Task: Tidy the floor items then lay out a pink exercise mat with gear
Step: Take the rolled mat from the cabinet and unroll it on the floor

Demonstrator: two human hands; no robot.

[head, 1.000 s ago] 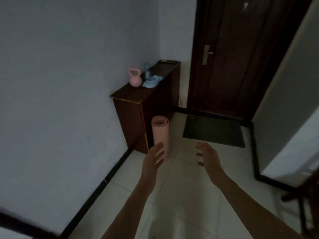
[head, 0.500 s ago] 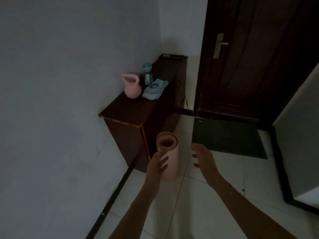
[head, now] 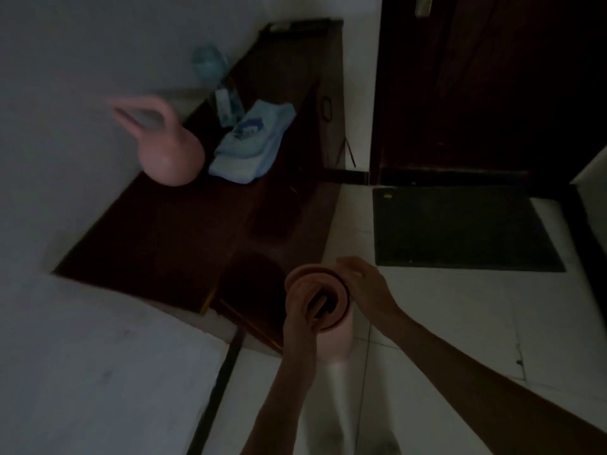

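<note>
a dim hallway seen from above, looking down. a pale wall (head: pixel 82 77) fills the left side, and a light tiled floor (head: pixel 460 323) spreads across the right and bottom. a dark wooden door (head: pixel 476 77) closes off the top right, with a dark doormat (head: pixel 460 229) lying flat on the tiles just in front of it. a low dark wooden cabinet (head: pixel 184 238) stands against the wall, running from the middle of the scene toward the far corner. on its top, near the wall, sits a pink kettlebell (head: pixel 164 142), upright with its handle tilted up and left. just beside it on the right lies a folded light blue towel (head: pixel 253 142), and behind the towel stands a blue water bottle (head: pixel 213 80), blurred. the rolled pink exercise mat (head: pixel 331 310) stands on end on the floor, just beside the near front corner of the cabinet, its spiral open end facing up. two bare forearms reach in from the bottom edge. the left hand (head: pixel 300 323) wraps around the left side of the roll near its top, with the fingers curled over the rim into the dark hollow. the right hand (head: pixel 364 290) is cupped against the right side of the roll's top edge, fingers lightly bent and close together, touching the rim; how firmly it grips cannot be told.
</note>
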